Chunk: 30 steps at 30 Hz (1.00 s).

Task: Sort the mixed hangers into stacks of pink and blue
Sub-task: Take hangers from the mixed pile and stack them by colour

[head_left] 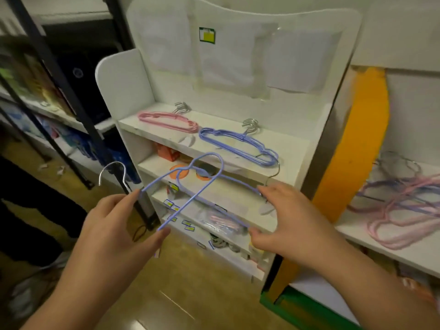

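Left hand (112, 225) grip: pinches blue hanger (190, 184) | right hand (285, 217) grip: pinches second hanger (238, 186)

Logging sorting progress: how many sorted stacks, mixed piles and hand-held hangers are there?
Sorted stacks: 2, pink wire-hanger stack and blue wire-hanger stack
Mixed piles: 1, pink-and-blue hanger pile
Held blue wire hangers: 2, one in the left hand, one in the right hand
Total: 5

No text is legible; the shelf labels (188, 225) and green-yellow tag (207, 35) are blurred.
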Each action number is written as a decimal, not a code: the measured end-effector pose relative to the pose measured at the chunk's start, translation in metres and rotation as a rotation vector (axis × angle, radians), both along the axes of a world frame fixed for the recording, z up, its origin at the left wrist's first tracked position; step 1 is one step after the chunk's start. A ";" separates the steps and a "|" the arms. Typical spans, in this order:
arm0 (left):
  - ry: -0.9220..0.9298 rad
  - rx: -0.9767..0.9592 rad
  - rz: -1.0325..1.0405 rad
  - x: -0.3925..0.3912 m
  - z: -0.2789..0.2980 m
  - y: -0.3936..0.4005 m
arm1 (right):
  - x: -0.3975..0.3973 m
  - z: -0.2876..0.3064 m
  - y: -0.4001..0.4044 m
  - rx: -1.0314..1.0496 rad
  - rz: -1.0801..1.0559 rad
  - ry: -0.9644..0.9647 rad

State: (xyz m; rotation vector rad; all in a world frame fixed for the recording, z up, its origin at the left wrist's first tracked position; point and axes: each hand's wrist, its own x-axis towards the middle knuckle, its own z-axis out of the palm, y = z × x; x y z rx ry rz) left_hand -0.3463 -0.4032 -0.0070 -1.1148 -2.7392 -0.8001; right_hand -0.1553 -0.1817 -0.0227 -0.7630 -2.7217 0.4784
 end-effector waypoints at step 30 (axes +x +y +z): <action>0.112 -0.294 -1.159 -0.281 -0.041 0.374 | -0.190 0.021 0.140 0.018 -0.767 0.098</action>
